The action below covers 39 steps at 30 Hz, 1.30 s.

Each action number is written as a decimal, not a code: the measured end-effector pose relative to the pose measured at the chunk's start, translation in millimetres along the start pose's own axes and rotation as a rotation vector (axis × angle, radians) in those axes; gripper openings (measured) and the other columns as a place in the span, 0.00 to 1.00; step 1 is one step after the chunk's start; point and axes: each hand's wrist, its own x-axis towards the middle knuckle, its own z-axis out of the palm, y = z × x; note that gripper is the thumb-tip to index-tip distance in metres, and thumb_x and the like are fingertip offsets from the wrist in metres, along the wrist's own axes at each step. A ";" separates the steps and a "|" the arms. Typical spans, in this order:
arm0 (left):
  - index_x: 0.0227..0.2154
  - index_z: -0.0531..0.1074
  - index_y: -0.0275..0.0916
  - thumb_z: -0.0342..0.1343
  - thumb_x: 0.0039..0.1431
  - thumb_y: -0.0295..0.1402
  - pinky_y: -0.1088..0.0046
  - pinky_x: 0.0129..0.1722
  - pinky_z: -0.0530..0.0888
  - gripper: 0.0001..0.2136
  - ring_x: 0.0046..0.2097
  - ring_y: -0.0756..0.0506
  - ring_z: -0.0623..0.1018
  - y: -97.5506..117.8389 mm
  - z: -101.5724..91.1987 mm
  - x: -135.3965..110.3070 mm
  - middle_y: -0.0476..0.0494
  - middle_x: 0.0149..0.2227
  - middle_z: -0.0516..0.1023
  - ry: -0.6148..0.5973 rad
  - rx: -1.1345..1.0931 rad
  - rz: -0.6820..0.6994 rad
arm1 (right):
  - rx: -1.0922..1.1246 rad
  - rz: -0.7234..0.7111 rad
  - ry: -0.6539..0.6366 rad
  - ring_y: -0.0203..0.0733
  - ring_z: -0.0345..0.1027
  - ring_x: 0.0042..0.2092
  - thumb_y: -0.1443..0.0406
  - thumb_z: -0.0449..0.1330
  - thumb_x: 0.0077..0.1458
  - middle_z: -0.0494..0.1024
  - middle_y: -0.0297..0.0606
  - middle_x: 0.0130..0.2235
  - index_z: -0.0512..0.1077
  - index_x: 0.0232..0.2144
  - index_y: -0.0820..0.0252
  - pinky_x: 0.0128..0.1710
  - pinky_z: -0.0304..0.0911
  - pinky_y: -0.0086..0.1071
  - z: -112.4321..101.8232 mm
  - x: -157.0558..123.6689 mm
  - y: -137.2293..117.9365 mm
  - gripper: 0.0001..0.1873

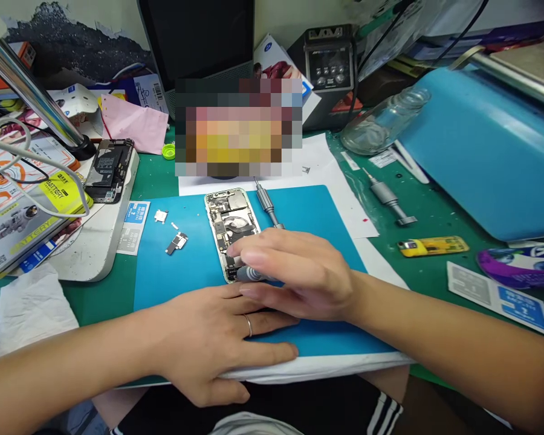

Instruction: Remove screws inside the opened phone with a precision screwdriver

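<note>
An opened smartphone [226, 211] with its inner parts bare lies on the blue mat [163, 284]. My right hand [308, 275] is over the phone's lower end, its fingers closed around a grey screwdriver [251, 273]; the tip is hidden. Flat on the mat just below the phone, my left hand [226, 344] has its fingers spread and wears a ring. Its fingertips lie partly under my right hand. A second grey screwdriver [266, 202] rests right of the phone. To the left are a small dark phone part [176, 243] and a metal shield piece [161, 215].
Another phone body [110, 171] sits on a white box at left, beside a battery box [31, 220]. Rightward lie a third screwdriver [387, 196], a yellow flex part [433, 246], a glass jar [383, 124] and a purple packet [521, 264]. A monitor [199, 42] stands behind.
</note>
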 end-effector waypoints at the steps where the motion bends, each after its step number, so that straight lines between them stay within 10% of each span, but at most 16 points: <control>1: 0.61 0.65 0.34 0.52 0.62 0.41 0.57 0.67 0.61 0.26 0.67 0.35 0.64 0.1 -0.1 0.0 0.32 0.67 0.63 0.002 0.001 0.001 | 0.000 0.002 0.000 0.39 0.79 0.43 0.71 0.61 0.60 0.82 0.44 0.45 0.62 0.58 0.61 0.39 0.78 0.33 -0.3 0.2 -0.1 0.25; 39: 0.61 0.65 0.35 0.52 0.63 0.41 0.58 0.67 0.61 0.26 0.65 0.36 0.66 -0.2 -0.7 0.6 0.33 0.66 0.64 -0.006 -0.005 0.002 | -0.018 0.010 0.004 0.39 0.78 0.44 0.72 0.62 0.58 0.81 0.46 0.44 0.66 0.53 0.65 0.40 0.78 0.32 0.3 0.1 -0.3 0.21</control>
